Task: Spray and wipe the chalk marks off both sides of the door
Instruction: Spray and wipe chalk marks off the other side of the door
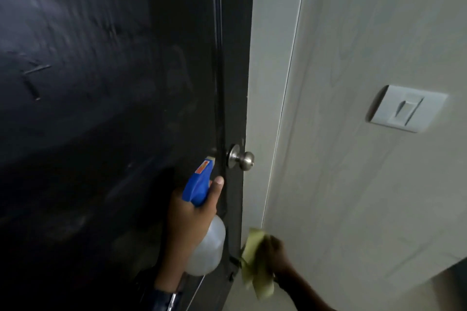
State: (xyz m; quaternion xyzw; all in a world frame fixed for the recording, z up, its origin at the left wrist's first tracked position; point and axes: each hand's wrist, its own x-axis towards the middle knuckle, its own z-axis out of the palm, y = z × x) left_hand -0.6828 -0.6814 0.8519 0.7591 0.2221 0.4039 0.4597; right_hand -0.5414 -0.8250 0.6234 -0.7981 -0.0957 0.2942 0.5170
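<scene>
The black door [106,98] fills the left of the view, with faint chalk strokes [34,78] on its upper left face. My left hand [188,219] grips a spray bottle [204,232] with a blue trigger head and a clear body, its nozzle close to the door just below the silver knob [243,159]. My right hand [274,255] holds a crumpled yellow-green cloth [255,262] low down beside the door's edge, blurred by motion.
A pale door frame [270,83] and a white wall run down the right side. A white light switch [405,108] sits on that wall. A dark shape shows at the bottom right corner.
</scene>
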